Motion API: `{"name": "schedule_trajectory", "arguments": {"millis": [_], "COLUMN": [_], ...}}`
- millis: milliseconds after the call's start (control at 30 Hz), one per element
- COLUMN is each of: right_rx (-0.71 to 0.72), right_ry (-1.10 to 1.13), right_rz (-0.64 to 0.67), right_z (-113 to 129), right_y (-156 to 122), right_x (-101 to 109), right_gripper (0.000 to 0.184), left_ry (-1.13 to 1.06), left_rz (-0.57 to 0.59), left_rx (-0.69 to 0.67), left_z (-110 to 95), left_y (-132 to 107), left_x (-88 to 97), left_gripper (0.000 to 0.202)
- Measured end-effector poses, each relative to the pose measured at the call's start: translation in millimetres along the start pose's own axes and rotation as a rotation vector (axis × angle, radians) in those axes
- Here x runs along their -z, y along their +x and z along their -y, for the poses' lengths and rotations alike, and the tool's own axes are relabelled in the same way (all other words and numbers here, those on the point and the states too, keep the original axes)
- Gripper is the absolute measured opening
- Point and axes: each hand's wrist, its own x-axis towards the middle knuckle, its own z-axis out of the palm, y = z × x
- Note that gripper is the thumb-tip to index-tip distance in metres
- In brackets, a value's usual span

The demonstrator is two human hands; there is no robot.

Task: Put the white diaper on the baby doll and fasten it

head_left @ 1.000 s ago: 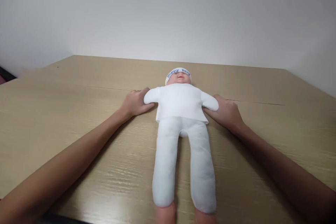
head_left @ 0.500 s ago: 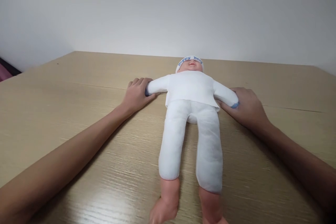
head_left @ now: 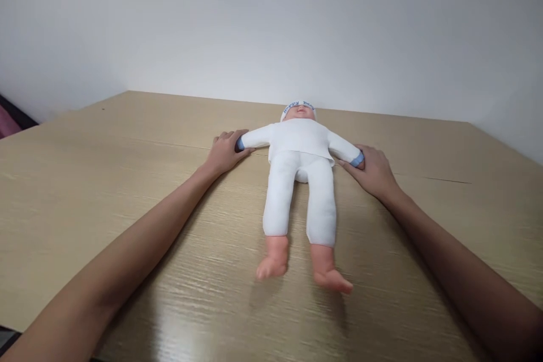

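Note:
A baby doll [head_left: 300, 138] in a white top, white trousers and a white cap with blue lettering lies on its back on the wooden table [head_left: 186, 305]. Its head points to the far edge, its bare feet towards me, and both arms are stretched out sideways. My left hand [head_left: 225, 151] is closed round the end of the doll's arm on the left, at the blue cuff. On the other side my right hand [head_left: 374, 169] grips the doll's other arm at its blue cuff. The doll's hands are mostly hidden in my grasp.
A plain pale wall [head_left: 271, 28] rises behind the table's far edge. Beyond the table at the left edge of the view is a dark and pinkish object [head_left: 14, 119], cut off by the frame. Thin seams run across the tabletop.
The doll looks smaller and farther off, and both its feet are now fully in view. My right hand appears farther left; both hands keep hold of the doll's arms.

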Motion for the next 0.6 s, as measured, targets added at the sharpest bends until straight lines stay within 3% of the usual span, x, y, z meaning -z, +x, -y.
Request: {"name": "schedule_trajectory", "arguments": {"millis": [233, 400, 600], "right_rx": [-0.035, -0.192, -0.223], "right_ry": [0.06, 0.116, 0.098], "right_rz": [-0.074, -0.082, -0.068], "right_z": [-16, -20, -19], "right_y": [-34, -39, -38], "right_x": [22, 32, 32], "right_gripper": [0.067, 0.051, 0.04], "left_ry": [-0.024, 0.013, 0.042], "left_rz": [-0.1, -0.103, -0.05], "left_rx": [0.064, 0.097, 0.131], "left_z": [29, 26, 23], "left_y": [-24, -25, -23], "left_x": [13.7, 23.2, 24.1], "left_gripper": [0.056, 0.044, 0.047]}}
